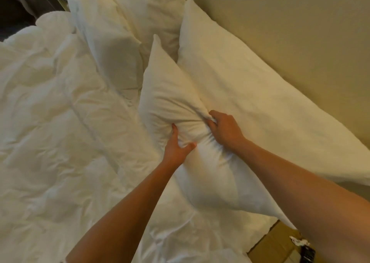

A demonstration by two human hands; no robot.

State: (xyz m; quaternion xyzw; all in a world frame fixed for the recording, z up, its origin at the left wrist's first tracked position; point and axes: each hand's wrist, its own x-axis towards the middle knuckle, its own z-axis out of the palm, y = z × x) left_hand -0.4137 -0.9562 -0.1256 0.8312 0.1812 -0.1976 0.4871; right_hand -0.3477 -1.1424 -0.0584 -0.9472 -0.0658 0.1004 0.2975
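A white pillow (pixel 170 94) stands on its long edge across the middle of the bed, tilted, its far corner pointing up. My left hand (pixel 177 146) grips its near face, thumb and fingers dug into the bunched cover. My right hand (pixel 224 130) grips the pillow's upper edge, fingers curled into the fabric. A second, larger white pillow (pixel 250 94) leans against the headboard wall just behind the one I hold.
A rumpled white duvet (pixel 60 132) covers the bed on the left. More white bedding (pixel 120 22) is piled at the far end. The beige wall (pixel 300 22) runs along the right. A brown bedside surface (pixel 276 242) with small dark items shows at lower right.
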